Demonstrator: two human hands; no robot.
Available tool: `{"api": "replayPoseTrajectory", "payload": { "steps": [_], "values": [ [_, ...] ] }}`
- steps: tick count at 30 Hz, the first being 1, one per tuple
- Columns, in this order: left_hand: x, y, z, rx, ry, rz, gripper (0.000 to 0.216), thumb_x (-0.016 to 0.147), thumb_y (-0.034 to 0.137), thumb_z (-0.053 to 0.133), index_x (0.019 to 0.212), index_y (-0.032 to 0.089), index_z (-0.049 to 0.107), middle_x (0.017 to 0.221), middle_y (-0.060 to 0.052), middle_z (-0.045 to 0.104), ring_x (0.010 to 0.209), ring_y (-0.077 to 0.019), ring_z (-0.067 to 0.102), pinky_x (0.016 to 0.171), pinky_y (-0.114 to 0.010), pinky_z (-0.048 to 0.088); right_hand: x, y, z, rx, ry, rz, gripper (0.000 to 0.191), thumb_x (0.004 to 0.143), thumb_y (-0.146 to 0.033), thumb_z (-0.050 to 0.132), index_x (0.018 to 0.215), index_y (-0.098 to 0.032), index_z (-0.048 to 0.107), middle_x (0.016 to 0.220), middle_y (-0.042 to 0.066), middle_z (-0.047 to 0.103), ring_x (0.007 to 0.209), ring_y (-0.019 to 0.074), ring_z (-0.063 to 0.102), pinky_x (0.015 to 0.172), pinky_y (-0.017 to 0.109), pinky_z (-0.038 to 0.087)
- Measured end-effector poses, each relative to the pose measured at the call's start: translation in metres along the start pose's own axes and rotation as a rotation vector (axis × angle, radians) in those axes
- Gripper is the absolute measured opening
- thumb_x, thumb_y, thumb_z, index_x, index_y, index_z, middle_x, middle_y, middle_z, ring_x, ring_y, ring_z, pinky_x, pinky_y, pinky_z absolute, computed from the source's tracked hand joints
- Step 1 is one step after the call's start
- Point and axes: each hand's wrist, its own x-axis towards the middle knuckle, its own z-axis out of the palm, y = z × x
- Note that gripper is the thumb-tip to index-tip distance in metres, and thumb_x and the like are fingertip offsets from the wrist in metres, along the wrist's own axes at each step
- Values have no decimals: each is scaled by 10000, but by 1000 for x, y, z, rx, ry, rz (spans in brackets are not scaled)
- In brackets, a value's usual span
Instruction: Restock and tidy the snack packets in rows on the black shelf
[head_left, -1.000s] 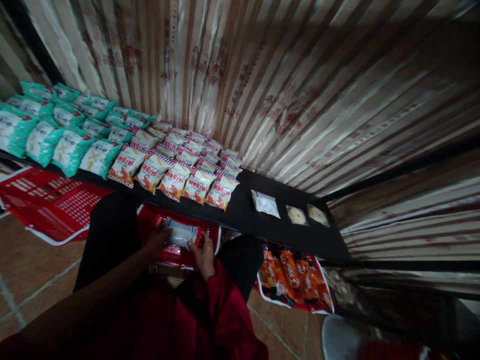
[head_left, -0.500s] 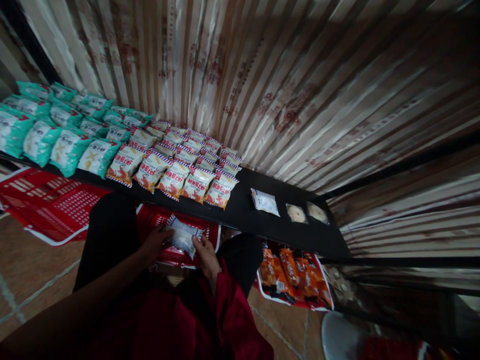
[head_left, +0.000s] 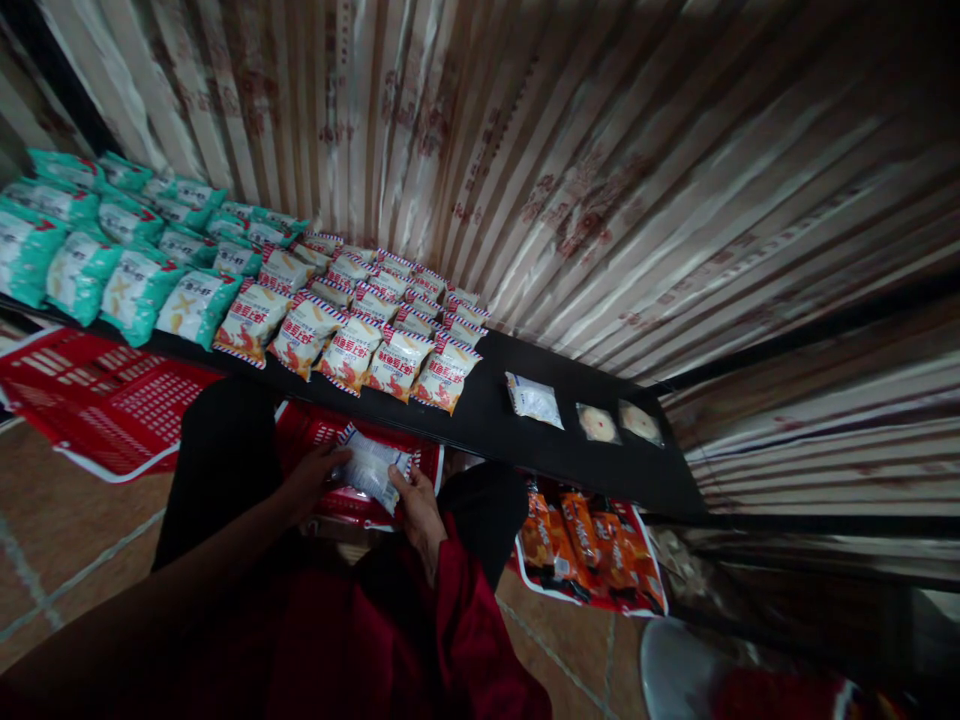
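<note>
A pale snack packet [head_left: 370,468] with a striped edge is gripped from both sides, my left hand [head_left: 311,478] on its left edge and my right hand [head_left: 417,505] on its right. It hovers over a red basket [head_left: 330,432] between my knees, just below the black shelf [head_left: 495,425]. On that shelf lie rows of red-and-white snack bags [head_left: 352,345] and, further left, teal snack bags [head_left: 127,265].
Three small clear packets [head_left: 534,400] lie on the shelf's right part. A red basket [head_left: 90,395] stands on the tiled floor at left, and a red basket with orange packets [head_left: 589,545] at right. A striped curtain [head_left: 600,180] hangs behind the shelf.
Both hands have lifted the pale packet slightly out of the red basket and tilted it; the view has shifted down a little.
</note>
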Motion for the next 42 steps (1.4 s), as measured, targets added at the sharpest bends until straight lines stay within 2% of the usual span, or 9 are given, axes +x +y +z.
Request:
{"api": "replayPoseTrajectory", "payload": {
  "steps": [3,9,22,27,34,38,40,42],
  "values": [
    [1,-2,-2,15,-7,-12,301,629,228,766,899,168,647,794,-36,679,719,-182,654,610,-263,537,0,1,-1,11,-6,10,543,498,-471,833,904,-170,635,799,57,719,789,233,681,670,315,520],
    [-7,3,3,42,42,-4,269,618,216,774,849,168,647,740,-27,675,677,-186,643,574,-254,523,1,1,0,15,20,34,548,510,-493,816,906,-164,631,815,74,720,818,253,686,659,318,522],
    [-8,3,4,87,47,40,284,569,225,767,818,144,656,718,-25,670,722,-194,651,601,-248,514,2,3,-2,70,126,24,449,511,-459,804,810,-174,631,693,33,712,750,229,686,646,307,518],
    [-7,3,4,104,43,76,311,559,265,796,815,159,657,785,-36,683,751,-191,659,624,-260,536,2,5,-3,128,136,27,404,522,-403,822,794,-167,639,672,21,708,716,209,682,642,291,524],
    [-2,-4,0,171,26,149,355,587,391,792,803,150,648,833,-72,691,782,-210,668,660,-294,551,4,10,-3,147,170,13,320,617,-371,781,831,-176,645,661,13,701,679,198,676,640,294,529],
    [2,-8,-6,265,29,222,488,586,443,779,949,146,645,895,-82,701,879,-258,667,767,-372,546,7,10,-5,91,165,42,305,657,-405,756,820,-173,646,659,25,696,706,208,678,643,305,529],
    [4,-11,-10,312,30,263,528,592,433,762,1020,151,637,989,-89,696,995,-281,639,871,-406,514,7,10,-7,58,170,80,307,655,-412,758,799,-166,642,652,30,691,705,210,678,637,305,527],
    [6,-14,-16,428,9,375,537,631,399,717,1103,163,621,1147,-102,657,1130,-289,578,988,-433,444,8,9,-8,28,182,123,299,654,-404,760,772,-160,635,637,29,682,690,207,675,627,301,525]
  ]
}}
